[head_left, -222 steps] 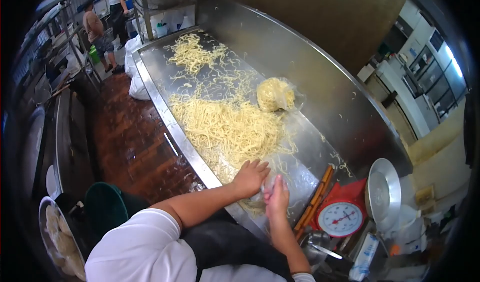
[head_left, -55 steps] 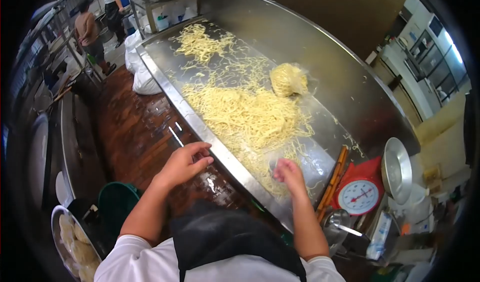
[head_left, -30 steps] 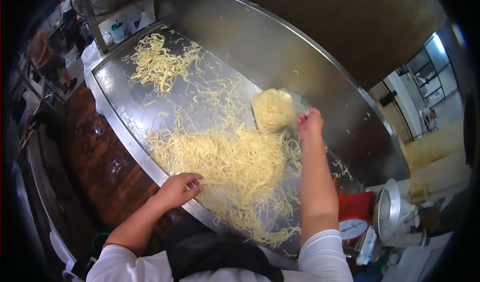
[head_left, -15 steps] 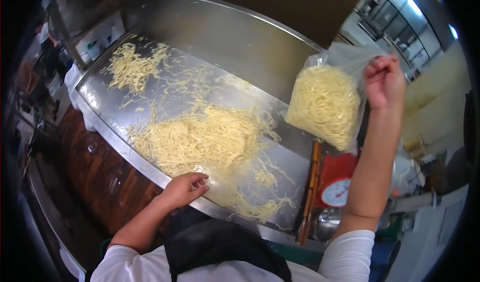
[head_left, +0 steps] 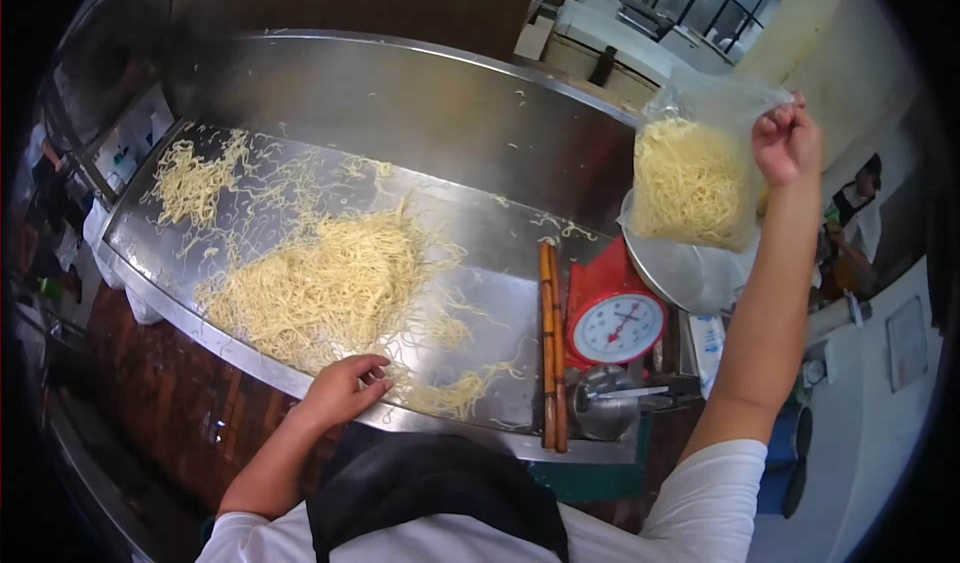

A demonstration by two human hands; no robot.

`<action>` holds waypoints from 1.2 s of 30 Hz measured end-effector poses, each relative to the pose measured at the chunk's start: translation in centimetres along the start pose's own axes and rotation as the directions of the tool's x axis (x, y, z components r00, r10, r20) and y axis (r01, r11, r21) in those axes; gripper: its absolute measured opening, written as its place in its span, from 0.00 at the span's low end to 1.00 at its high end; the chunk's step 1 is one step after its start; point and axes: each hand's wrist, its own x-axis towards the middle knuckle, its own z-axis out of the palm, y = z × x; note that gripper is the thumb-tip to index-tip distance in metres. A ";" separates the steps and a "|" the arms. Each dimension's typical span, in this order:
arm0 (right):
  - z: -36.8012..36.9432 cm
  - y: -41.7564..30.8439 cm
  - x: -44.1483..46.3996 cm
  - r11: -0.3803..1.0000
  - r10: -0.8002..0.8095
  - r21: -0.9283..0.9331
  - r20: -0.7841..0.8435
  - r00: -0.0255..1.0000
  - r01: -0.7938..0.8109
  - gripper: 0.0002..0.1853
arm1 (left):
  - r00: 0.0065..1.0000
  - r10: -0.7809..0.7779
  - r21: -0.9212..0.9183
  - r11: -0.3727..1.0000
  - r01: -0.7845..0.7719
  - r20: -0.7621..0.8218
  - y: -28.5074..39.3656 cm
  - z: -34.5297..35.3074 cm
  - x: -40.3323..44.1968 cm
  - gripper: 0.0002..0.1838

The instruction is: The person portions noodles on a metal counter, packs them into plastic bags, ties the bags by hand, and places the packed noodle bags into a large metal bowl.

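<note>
My right hand (head_left: 788, 145), raised at the right, is closed on the gathered top of a clear plastic bag (head_left: 695, 178). Pale yellow noodles fill the bag, which hangs over a metal bowl (head_left: 700, 278). At the near edge of the steel table (head_left: 505, 308), my left hand (head_left: 345, 388) holds nothing, its fingers loosely bent with the thumb apart. Just beyond it lies a big pile of noodles (head_left: 325, 278). A smaller heap of noodles (head_left: 197, 183) sits at the table's far left, with loose strands scattered between.
Two bamboo sticks (head_left: 552, 353) lie along the table's right end. Beside them stands a red dial scale (head_left: 618, 328), with a metal container (head_left: 605, 408) nearer to me. A fan (head_left: 112, 48) stands at the left; another person (head_left: 858, 218) is at the far right.
My view has turned right, bringing the scale and bowl into fuller sight. The bag, still in my right hand, now hangs over the bowl. My left hand remains by the table's near edge.
</note>
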 end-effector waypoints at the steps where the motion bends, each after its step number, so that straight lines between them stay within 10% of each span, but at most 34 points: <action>1: -1.4 -0.1 -0.5 1.000 0.011 0.020 -0.045 0.999 -0.010 0.09 | 1.000 0.002 0.004 1.000 -0.002 -0.005 0.0 0.4 -0.1 0.20; 17: -14.3 -0.3 -7.6 0.986 0.165 0.050 -0.129 0.978 -0.160 0.06 | 0.999 -0.017 0.037 0.999 0.015 0.042 2.3 3.8 -0.9 0.19; 36: -17.7 0.8 -8.2 0.715 0.002 -0.565 -0.586 0.810 -0.411 0.25 | 0.999 -0.019 0.075 0.997 0.015 0.050 1.9 5.6 -1.4 0.20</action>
